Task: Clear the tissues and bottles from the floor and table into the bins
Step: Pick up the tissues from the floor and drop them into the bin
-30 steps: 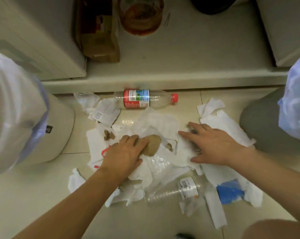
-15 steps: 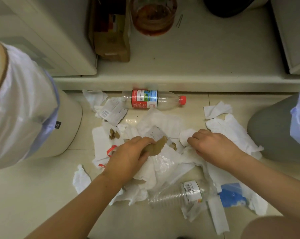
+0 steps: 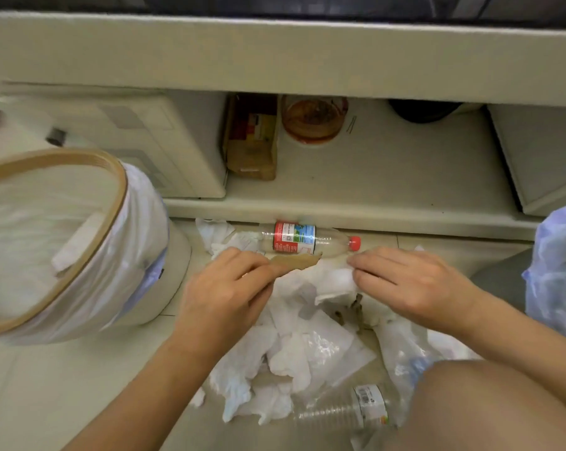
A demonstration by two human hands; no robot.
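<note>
While both hands work low over the litter, head view shows the left hand [image 3: 223,288] pinching a brown paper scrap [image 3: 296,262] — grip clamped on it. Right hand [image 3: 402,281] grips a white tissue [image 3: 335,283], fingers curled round it. Left bin [image 3: 52,242] stands just left of the left hand, the nearer one; mouth open upward. Red-capped bottle [image 3: 303,239] lies just beyond both hands, long axis left–right, cap toward the right. Clear bottle [image 3: 346,406] lies near the knee — untouched.
</note>
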